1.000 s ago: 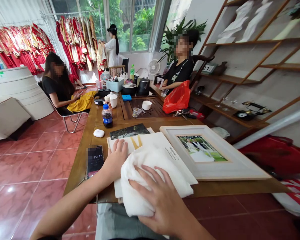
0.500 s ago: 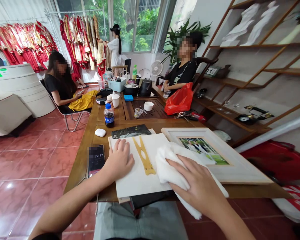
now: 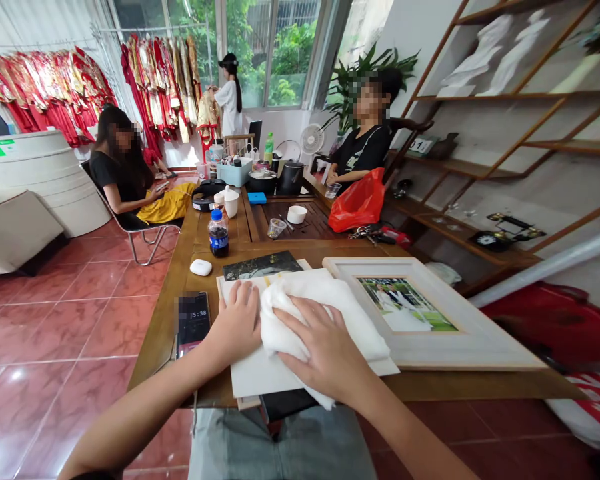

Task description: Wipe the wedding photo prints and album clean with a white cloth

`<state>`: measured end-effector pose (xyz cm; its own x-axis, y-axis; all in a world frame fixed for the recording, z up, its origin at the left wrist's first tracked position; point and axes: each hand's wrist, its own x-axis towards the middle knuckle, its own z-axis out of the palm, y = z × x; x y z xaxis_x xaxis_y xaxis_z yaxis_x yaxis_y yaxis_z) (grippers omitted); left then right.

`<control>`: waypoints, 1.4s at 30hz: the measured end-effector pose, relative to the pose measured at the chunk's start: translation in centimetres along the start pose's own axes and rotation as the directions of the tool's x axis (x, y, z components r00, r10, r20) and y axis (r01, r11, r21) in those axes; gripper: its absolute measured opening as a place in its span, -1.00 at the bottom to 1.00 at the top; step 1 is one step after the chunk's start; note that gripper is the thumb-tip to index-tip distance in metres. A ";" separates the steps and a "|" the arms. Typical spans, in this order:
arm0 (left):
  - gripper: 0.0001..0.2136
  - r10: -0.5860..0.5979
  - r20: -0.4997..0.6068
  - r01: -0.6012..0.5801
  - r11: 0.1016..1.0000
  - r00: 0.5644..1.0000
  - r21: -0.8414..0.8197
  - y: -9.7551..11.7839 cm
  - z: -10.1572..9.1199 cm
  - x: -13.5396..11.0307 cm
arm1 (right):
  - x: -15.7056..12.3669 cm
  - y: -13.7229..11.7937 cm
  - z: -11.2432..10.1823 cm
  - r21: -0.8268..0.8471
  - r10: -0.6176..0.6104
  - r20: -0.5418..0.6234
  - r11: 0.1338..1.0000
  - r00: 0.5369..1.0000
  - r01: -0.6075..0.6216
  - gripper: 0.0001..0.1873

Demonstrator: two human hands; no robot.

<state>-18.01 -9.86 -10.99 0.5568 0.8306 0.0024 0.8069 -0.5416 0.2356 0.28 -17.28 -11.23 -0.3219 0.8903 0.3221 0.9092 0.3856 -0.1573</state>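
My right hand grips a bunched white cloth and presses it onto a white board at the table's front edge. The cloth covers most of a flat golden piece, of which only a bit of the far end shows. My left hand lies flat with its fingers stretched on the board's left side, just beside the cloth. A dark picture panel sticks out beyond the board's far edge. To the right lies a white-matted framed photo.
A phone, a white earbud case and a cola bottle stand left on the wooden table. Farther back are a white cup, a red plastic bag and keys. Two people sit beyond; another stands by hanging garments.
My right hand has moved left with the white cloth, from the board's right side onto the golden piece, now mostly covered. My left hand has stayed about where it was.
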 end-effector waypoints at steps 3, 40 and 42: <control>-0.51 0.009 0.002 -0.009 1.000 1.000 -0.007 -0.1 -0.1 -0.1 | 0.2 0.1 0.0 0.027 -0.020 0.010 0.999 1.000 0.020 -0.39; -0.58 0.019 -0.040 -0.021 0.999 0.999 -0.037 0.0 0.0 0.0 | 5.4 4.7 0.3 -0.003 -0.001 0.166 1.000 0.986 0.001 -0.35; -0.58 0.014 -0.044 -0.015 0.999 0.999 -0.030 0.0 0.0 0.0 | 5.3 5.7 0.4 -0.025 0.028 0.153 0.999 0.988 -0.024 -0.34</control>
<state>-17.98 -9.87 -10.99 0.5584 0.8282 0.0488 0.7922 -0.5497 0.2651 3.61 -10.27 -10.75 -0.3332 0.9273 0.1705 0.9230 0.3577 -0.1417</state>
